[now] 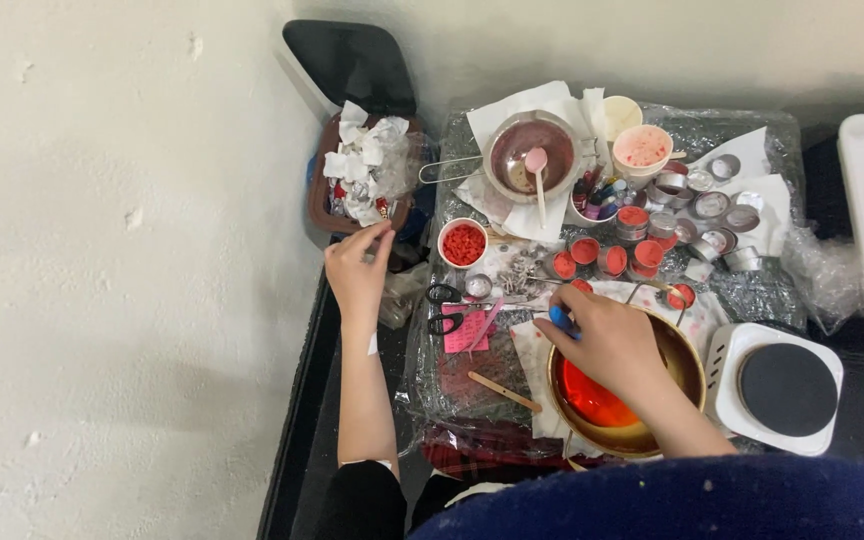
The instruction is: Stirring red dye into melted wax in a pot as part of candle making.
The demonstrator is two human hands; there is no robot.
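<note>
My left hand (358, 265) hovers beside a waste bin (318, 190) stuffed with crumpled white paper (364, 160), fingers pinched together; whether it holds a scrap I cannot tell. My right hand (607, 340) grips a small blue-handled tool (560, 318) over the rim of a brass pot (687, 365) holding melted red wax (592, 400). A white cup of red wax bits (463, 243) stands between the two hands.
Several small tins of red wax (612, 258) and empty tins (717, 205) crowd the foil-covered table. A metal bowl with a pink spoon (532, 155), black scissors (444, 308), a wooden stick (504, 392) and a white hot plate (782, 385) lie around.
</note>
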